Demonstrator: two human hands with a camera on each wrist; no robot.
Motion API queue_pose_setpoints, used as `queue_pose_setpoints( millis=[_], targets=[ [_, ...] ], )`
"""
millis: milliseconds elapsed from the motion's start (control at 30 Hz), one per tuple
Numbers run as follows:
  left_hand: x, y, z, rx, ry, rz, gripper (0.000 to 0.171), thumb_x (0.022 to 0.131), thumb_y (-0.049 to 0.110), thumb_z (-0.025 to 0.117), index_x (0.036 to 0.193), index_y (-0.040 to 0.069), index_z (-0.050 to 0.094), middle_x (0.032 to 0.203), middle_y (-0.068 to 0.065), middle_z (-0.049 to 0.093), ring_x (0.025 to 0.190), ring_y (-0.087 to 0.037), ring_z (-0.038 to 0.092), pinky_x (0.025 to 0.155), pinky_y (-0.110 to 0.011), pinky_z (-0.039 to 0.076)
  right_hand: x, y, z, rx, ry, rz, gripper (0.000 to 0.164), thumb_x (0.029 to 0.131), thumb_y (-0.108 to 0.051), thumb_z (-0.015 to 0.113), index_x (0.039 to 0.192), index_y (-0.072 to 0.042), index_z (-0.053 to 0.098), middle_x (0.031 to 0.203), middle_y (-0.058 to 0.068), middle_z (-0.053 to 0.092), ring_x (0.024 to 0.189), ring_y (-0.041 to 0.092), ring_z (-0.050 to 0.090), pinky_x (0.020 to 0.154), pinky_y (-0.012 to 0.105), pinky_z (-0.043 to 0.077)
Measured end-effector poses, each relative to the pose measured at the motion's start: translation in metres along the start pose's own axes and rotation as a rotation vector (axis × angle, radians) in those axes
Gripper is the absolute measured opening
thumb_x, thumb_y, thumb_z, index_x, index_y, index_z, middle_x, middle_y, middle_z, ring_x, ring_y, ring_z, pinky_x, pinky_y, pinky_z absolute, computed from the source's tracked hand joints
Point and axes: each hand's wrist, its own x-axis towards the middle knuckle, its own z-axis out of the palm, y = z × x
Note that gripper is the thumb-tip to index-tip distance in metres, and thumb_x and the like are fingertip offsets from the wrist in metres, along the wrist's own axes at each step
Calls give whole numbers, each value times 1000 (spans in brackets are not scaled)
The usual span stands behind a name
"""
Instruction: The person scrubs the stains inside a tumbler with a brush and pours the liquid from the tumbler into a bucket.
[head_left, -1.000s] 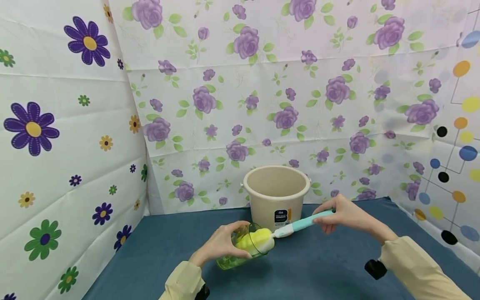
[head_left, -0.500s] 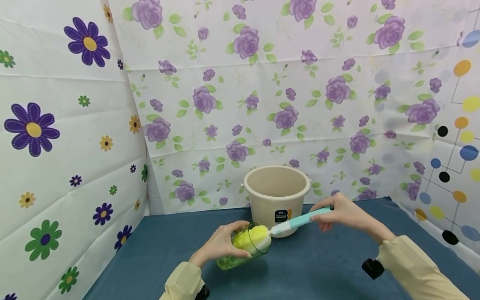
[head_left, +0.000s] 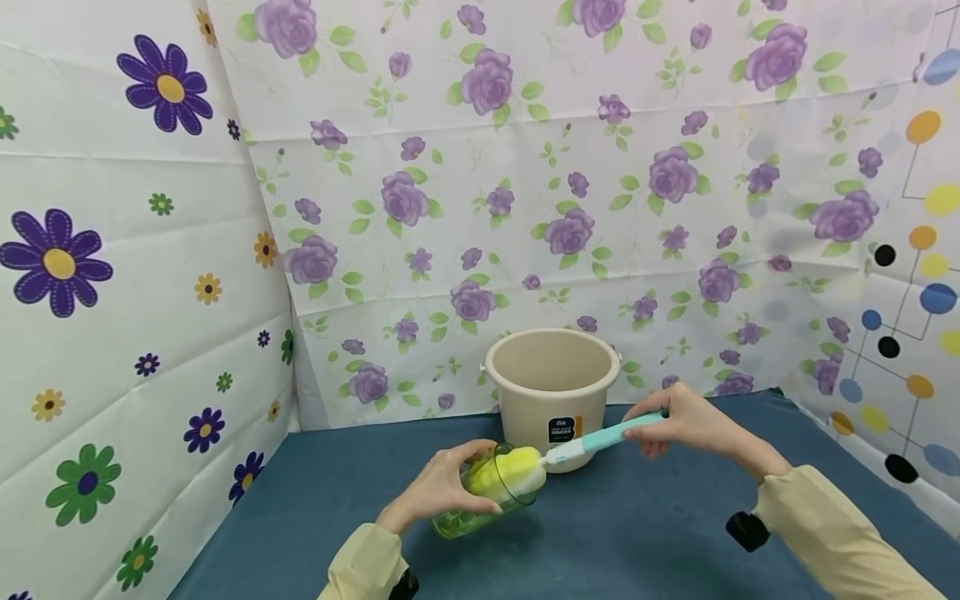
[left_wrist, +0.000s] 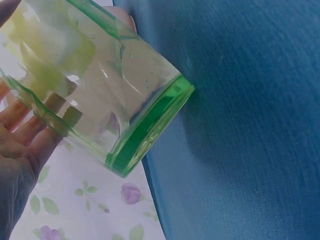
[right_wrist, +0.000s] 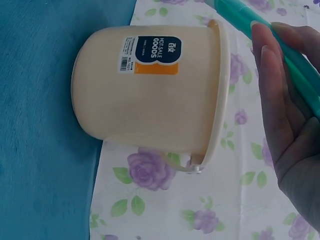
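Observation:
My left hand (head_left: 437, 487) grips a clear green glass (head_left: 468, 522), tilted with its mouth toward the right, a little above the table. In the left wrist view the thick green base of the glass (left_wrist: 150, 127) points at the blue cloth. A bottle brush has its yellow and white sponge head (head_left: 517, 471) partly inside the glass. My right hand (head_left: 686, 423) pinches the turquoise handle (head_left: 611, 435) of that brush near its end. The right wrist view shows the handle (right_wrist: 240, 17) between thumb and fingers; the sponge head is out of that view.
A beige bucket (head_left: 551, 404) with a label stands behind the glass and brush. Blue cloth (head_left: 600, 542) covers the table. Flowered sheets (head_left: 420, 275) hang at the back and left, a dotted sheet (head_left: 911, 350) at the right.
The sponge head slid slightly deeper into the glass, then back out a little, as my right hand shifted left and slightly up. My left hand and the glass stayed nearly still.

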Motion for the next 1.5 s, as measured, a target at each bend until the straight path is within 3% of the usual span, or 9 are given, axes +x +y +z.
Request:
queue_pose_setpoints(
  millis=[233, 500, 767, 1067, 1500],
  targets=[
    [-1, 1, 0, 6, 2, 8, 76, 67, 48, 76, 131, 20, 47, 119, -2, 54, 99, -13, 51, 81, -46, 42, -3, -1, 2, 7, -22, 2, 19, 85, -8, 64, 97, 6, 66, 61, 7, 62, 50, 24, 60, 47, 40, 49],
    [1, 1, -2, -7, -5, 48, 78, 68, 43, 77, 132, 10, 46, 116, -5, 56, 99, -14, 51, 81, -39, 43, -4, -11, 3, 33, -3, 16, 24, 83, -13, 67, 99, 5, 66, 62, 9, 62, 51, 28, 60, 48, 43, 49],
    [2, 1, -2, 7, 1, 23, 77, 68, 46, 76, 131, 13, 47, 114, 5, 55, 95, -10, 52, 78, -33, 44, -1, -11, -3, 31, 5, 1, 21, 84, -11, 66, 98, 3, 66, 64, 10, 63, 54, 32, 60, 49, 41, 50],
    [1, 2, -1, 6, 0, 15, 79, 68, 47, 76, 131, 12, 46, 122, 3, 52, 99, -11, 51, 82, -35, 43, -1, -18, -8, 16, 11, 16, 20, 84, -3, 63, 99, 10, 63, 66, 12, 63, 55, 29, 61, 50, 40, 50],
    [-1, 3, -2, -8, -6, 3, 80, 68, 46, 76, 132, 9, 46, 119, -3, 54, 101, -15, 51, 82, -47, 41, -6, -6, -10, 10, -23, -11, 16, 85, -9, 64, 95, 3, 67, 60, 6, 62, 50, 26, 60, 47, 41, 49]
  ],
)
